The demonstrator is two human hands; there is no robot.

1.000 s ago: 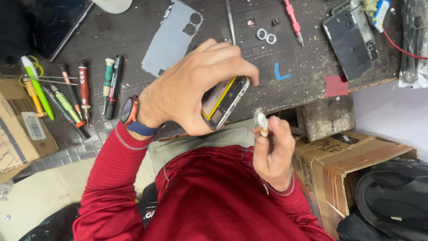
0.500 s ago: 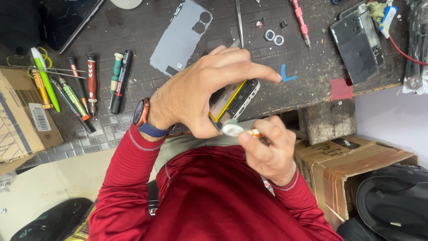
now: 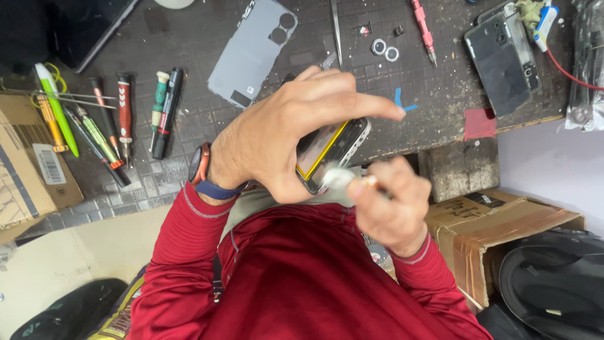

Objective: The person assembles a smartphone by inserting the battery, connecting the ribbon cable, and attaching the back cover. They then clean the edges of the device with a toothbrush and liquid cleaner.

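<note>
While the left hand (image 3: 289, 135) grips the opened phone (image 3: 332, 153) (long axis slanting toward the desk (image 3: 207, 135)), the right hand (image 3: 390, 211) pinches a white wad (image 3: 338, 178) at its near end.

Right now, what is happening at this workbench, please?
A person in a red shirt holds an opened phone in the left hand above the bench edge. The right hand presses a small white tool against its lower edge. A grey back cover and screwdrivers lie on the dark workbench.
</note>
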